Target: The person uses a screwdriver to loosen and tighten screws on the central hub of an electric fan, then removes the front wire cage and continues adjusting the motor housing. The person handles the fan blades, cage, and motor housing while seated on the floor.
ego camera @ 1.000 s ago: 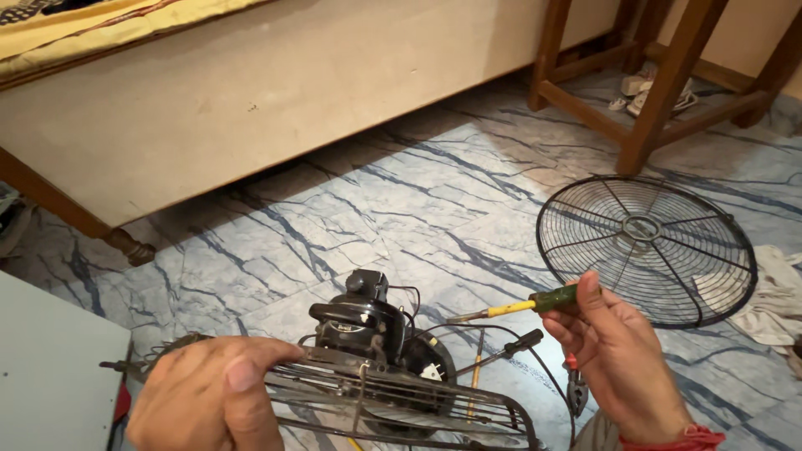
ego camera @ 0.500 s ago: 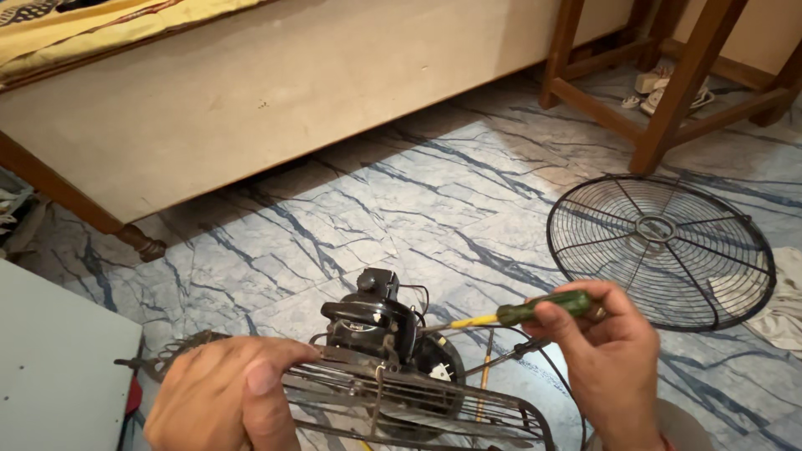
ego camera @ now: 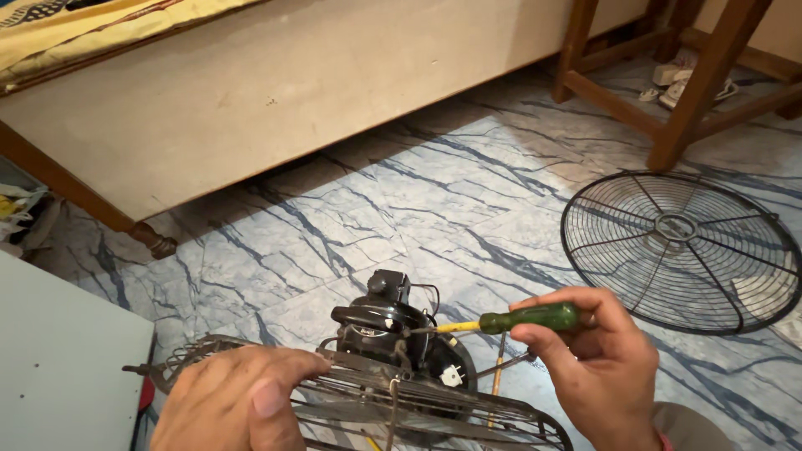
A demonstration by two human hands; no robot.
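While the left hand [ego camera: 238, 401] clasps the rear grille [ego camera: 418, 405], right hand [ego camera: 597, 367] grip tight around green screwdriver [ego camera: 522, 318].

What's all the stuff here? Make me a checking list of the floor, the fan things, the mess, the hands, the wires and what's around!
Surface: marbled blue-veined floor.
Job's things: black fan motor on a wire rear guard; green-handled screwdriver, tip at the motor.
Clutter: loose round fan guard lying flat; white cloth under the wooden frame.
Hands: left hand grips the rear guard; right hand holds the screwdriver.
Cables: thin wires at the motor, white plug.
Surroundings: bed base, wooden legs, pale panel.
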